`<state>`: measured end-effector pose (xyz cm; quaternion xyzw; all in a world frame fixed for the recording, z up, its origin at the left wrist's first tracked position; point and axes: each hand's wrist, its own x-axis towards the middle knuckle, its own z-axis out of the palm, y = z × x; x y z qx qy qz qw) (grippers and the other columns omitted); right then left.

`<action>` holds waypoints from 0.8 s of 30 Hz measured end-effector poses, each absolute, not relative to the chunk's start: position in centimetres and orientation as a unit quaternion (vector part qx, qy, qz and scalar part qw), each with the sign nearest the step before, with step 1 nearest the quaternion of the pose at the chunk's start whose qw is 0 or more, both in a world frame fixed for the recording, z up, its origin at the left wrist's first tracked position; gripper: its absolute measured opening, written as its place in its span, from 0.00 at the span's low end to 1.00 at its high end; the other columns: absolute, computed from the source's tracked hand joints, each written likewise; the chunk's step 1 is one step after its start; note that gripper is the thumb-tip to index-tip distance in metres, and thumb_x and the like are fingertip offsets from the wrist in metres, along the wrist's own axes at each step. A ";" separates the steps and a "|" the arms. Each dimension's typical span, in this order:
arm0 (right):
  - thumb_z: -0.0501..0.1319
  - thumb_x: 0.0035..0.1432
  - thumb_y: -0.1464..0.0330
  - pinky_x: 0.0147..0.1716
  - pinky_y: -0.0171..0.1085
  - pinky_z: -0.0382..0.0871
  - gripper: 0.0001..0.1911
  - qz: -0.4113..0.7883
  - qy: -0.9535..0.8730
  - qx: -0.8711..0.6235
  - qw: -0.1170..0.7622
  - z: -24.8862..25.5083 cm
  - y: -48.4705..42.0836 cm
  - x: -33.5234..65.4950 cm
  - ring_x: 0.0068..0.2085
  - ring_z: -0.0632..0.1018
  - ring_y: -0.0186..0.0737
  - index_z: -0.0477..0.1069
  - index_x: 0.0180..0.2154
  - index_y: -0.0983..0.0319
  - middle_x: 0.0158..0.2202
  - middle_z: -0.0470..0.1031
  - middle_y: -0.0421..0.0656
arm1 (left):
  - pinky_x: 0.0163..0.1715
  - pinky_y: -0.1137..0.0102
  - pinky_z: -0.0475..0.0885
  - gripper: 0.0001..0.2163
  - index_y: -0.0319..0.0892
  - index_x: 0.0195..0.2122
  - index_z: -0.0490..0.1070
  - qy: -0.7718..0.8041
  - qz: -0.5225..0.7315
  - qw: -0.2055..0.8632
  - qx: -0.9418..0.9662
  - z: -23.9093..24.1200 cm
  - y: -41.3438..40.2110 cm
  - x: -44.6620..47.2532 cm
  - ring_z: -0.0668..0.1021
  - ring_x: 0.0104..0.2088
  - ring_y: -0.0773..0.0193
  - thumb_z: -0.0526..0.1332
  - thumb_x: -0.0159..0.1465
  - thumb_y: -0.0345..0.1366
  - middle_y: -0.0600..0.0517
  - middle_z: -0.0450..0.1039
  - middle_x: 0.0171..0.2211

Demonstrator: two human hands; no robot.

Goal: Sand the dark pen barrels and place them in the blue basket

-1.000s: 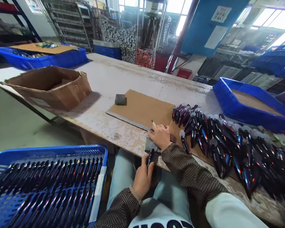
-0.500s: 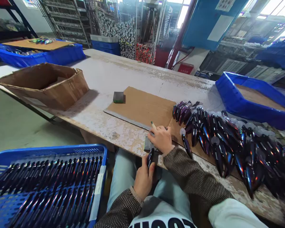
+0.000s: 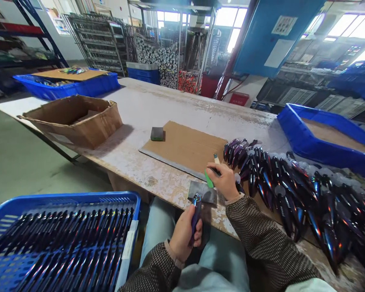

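My left hand is shut around a dark iridescent pen-like piece, holding it upright above my lap, just off the table's front edge. My right hand rests over the table and grips a thin stick with a green part and a pale tip. A grey flat pad lies between my hands, partly over the table edge. Just beyond my right hand is a brown cardboard sheet. A large heap of similar dark iridescent pieces lies to its right.
A blue crate packed with rows of dark pens stands at my lower left. On the worn table are a dark sponge block and an open cardboard box. Blue trays stand at right and back left.
My right hand has shifted right, exposing more of the grey pad and showing the stick's green part. My left hand has raised its piece slightly. The whole view has tilted slightly.
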<state>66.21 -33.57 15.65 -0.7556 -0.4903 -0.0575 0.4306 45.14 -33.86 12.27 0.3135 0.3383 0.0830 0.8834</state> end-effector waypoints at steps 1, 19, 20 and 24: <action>0.61 0.62 0.64 0.47 0.41 0.61 0.08 -0.069 -0.483 -0.768 0.415 15.5 -33.4 65.6 0.45 0.76 0.45 0.78 0.37 0.58 0.41 0.79 0.42 | 0.11 0.78 0.46 0.24 0.45 0.31 0.58 0.332 0.065 0.900 0.276 12.6 -33.8 45.5 0.52 0.13 0.75 0.57 0.61 0.63 0.62 0.57 0.18; 0.65 0.61 0.65 0.44 0.42 0.51 0.04 -0.089 -0.563 -0.787 0.236 15.2 -32.2 62.3 0.44 0.72 0.44 0.78 0.37 0.58 0.37 0.77 0.43 | 0.12 0.79 0.40 0.24 0.44 0.35 0.62 0.348 0.089 0.908 0.215 13.2 -34.4 46.4 0.47 0.13 0.76 0.59 0.61 0.62 0.65 0.49 0.16; 0.65 0.61 0.66 0.44 0.42 0.51 0.04 -0.093 -0.546 -0.798 0.240 15.2 -32.2 62.3 0.43 0.72 0.44 0.77 0.36 0.59 0.36 0.77 0.43 | 0.11 0.79 0.41 0.24 0.44 0.35 0.62 0.347 0.088 0.909 0.213 13.2 -34.4 46.3 0.48 0.13 0.76 0.59 0.61 0.62 0.65 0.50 0.16; 0.65 0.60 0.65 0.49 0.44 0.49 0.04 -0.091 -0.605 -0.747 0.260 15.2 -32.6 61.6 0.46 0.71 0.45 0.77 0.38 0.57 0.39 0.77 0.42 | 0.12 0.79 0.41 0.25 0.45 0.33 0.59 0.353 0.098 0.905 0.218 13.0 -34.5 46.2 0.47 0.13 0.77 0.60 0.59 0.64 0.65 0.52 0.16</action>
